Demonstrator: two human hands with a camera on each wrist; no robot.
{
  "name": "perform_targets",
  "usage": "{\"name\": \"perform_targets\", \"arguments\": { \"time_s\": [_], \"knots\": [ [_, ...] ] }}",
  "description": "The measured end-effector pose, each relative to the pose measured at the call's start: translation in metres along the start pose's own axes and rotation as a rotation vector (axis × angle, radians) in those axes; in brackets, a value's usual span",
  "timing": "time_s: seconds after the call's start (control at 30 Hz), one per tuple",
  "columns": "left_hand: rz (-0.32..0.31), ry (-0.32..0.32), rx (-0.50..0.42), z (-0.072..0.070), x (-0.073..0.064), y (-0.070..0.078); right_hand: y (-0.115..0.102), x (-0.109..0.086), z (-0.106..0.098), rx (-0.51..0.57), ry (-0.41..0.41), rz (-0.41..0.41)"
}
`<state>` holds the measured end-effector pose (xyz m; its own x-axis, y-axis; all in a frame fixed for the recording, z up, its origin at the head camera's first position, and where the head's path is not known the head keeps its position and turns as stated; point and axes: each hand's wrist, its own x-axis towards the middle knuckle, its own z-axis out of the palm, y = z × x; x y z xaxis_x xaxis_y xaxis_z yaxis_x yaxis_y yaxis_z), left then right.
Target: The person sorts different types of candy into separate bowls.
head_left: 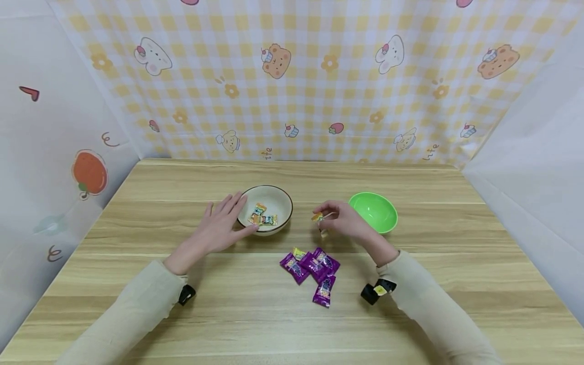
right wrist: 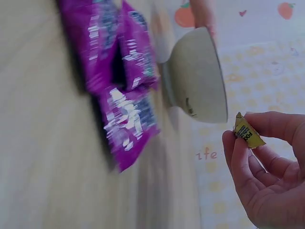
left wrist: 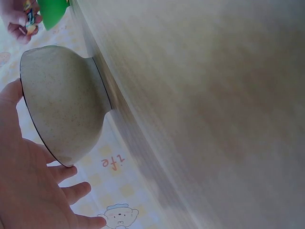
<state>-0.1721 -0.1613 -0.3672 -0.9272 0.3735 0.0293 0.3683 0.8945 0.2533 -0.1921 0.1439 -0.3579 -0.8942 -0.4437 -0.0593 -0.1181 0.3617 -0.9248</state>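
Note:
With its fingers spread and mostly straight, my left hand (head_left: pixel 223 225) touches the rim of a cream bowl (head_left: pixel 276 197) with a dark edge. Inside the bowl lie yellow-orange wrapped candies (head_left: pixel 269 220). The left wrist view shows the bowl's speckled outer wall (left wrist: pixel 66 95) beside the thumb and fingers. Between the bowls, my right hand (head_left: pixel 339 218) pinches a small wrapped candy (head_left: pixel 318 216) between thumb and fingers above the table. Up close, its yellow wrapper (right wrist: pixel 249 133) carries dark lettering. Several purple candy packets (head_left: pixel 315 266) lie in front of the hands.
A green bowl (head_left: pixel 375 213) stands right of my right hand, partly behind it. One yellow wrapped candy (head_left: pixel 298 253) lies among the purple packets on the wooden table (head_left: pixel 219 314). A yellow-checked curtain (head_left: pixel 301 91) hangs along the back edge.

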Motion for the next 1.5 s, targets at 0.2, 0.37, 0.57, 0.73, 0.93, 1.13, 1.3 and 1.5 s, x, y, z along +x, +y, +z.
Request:
{"name": "perform_targets", "arguments": {
  "time_s": [0.2,0.37,0.57,0.73,0.93,1.13,1.3,1.5],
  "knots": [
    [0.004,0.004,-0.001,0.0,0.0,0.0,-0.012,0.012,0.003,0.112,0.028,0.075],
    [0.004,0.001,0.003,0.0,0.001,-0.001,-0.02,0.024,0.006,0.119,0.033,0.082],
    [0.008,0.001,0.003,0.001,0.001,-0.001,-0.03,0.039,0.012,0.142,0.04,0.08],
    [0.008,0.006,-0.003,0.001,0.002,-0.001,-0.037,0.05,0.019,0.137,0.06,0.074],
    [0.003,0.01,-0.01,0.001,0.002,-0.001,-0.048,0.061,0.029,0.092,0.093,0.09],
    [-0.001,-0.009,-0.012,0.0,0.002,-0.001,-0.054,0.071,0.04,0.079,0.086,0.091],
    [0.0,-0.014,-0.009,-0.001,0.001,-0.001,-0.057,0.074,0.047,0.161,0.065,0.06],
    [0.004,-0.004,-0.006,-0.001,0.001,-0.001,-0.055,0.069,0.046,0.205,0.042,0.026]
  ]
}}
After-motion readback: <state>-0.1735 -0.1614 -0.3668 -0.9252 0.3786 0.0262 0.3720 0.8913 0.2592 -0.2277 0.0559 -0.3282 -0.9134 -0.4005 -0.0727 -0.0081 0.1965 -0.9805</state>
